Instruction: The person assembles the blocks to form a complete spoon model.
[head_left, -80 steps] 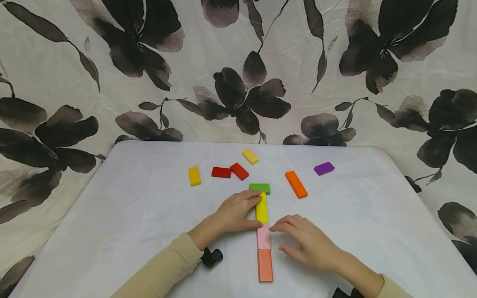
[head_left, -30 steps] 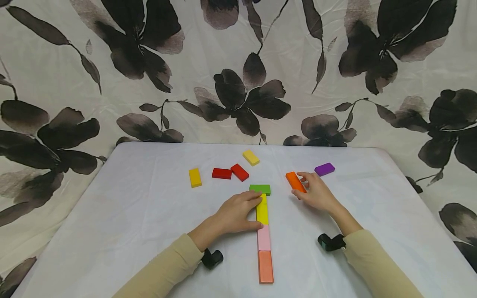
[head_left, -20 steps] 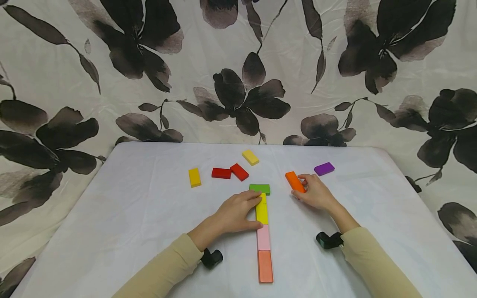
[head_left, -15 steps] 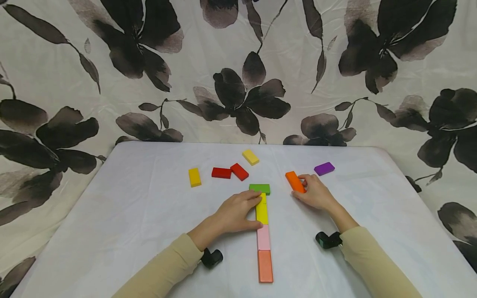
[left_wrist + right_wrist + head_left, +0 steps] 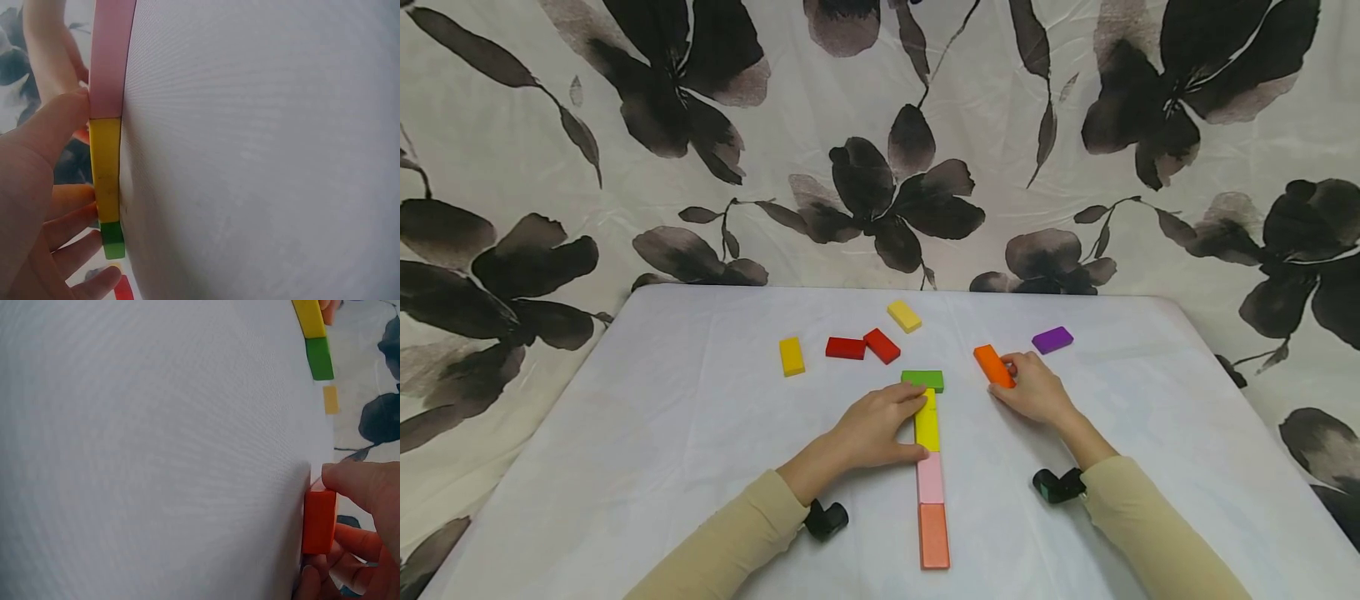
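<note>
A column of flat blocks runs down the table: a green block crosswise at the far end, then a yellow block, a pink block and a salmon block. My left hand rests on the column, fingertips at the yellow block's far end by the green one. Its thumb lies at the seam between yellow and pink. To the right, my right hand pinches the near part of an orange block between thumb and fingers. The right wrist view shows this orange block low against the white cloth.
A purple block lies just beyond my right hand. Past the column's far end are two touching red blocks and a pale yellow block, with a deeper yellow block further left. A flowered cloth hangs behind the table.
From beside the pink block, my right hand has moved away and rightward to the orange block and taken hold of it. Since then it has barely shifted. My left hand stays put.
</note>
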A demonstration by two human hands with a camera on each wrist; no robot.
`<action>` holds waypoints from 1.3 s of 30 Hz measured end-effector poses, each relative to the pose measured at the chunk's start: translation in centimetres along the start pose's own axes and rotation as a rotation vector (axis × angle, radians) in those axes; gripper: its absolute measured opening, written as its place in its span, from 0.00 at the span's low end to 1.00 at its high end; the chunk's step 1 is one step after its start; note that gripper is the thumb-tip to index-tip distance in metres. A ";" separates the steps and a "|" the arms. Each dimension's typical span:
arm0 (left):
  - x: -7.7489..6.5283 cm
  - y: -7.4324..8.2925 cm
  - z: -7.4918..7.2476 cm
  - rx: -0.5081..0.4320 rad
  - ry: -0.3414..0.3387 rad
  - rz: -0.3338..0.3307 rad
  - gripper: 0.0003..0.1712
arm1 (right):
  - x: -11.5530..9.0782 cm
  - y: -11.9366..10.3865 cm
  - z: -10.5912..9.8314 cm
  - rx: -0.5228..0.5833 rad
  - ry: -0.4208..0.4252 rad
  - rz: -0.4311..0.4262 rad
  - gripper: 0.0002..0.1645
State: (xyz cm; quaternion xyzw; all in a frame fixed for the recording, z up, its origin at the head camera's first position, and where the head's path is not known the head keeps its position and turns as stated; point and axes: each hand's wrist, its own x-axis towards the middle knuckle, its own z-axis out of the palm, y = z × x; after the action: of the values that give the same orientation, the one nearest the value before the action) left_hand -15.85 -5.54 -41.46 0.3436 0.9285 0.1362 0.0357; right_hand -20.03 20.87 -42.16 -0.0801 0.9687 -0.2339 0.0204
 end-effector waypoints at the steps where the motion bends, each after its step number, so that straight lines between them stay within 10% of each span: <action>1: 0.0 0.0 0.0 -0.002 0.001 0.001 0.42 | 0.0 0.0 0.0 0.000 0.005 0.002 0.32; 39: 0.0 0.0 0.0 -0.004 0.003 0.003 0.41 | 2.1 -2.6 0.3 0.046 0.103 -0.179 0.22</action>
State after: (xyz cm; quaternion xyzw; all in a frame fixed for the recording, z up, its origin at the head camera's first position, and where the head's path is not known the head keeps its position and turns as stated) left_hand -15.87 -5.55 -41.49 0.3446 0.9278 0.1385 0.0350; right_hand -21.71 18.10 -41.19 -0.1538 0.9518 -0.2607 -0.0488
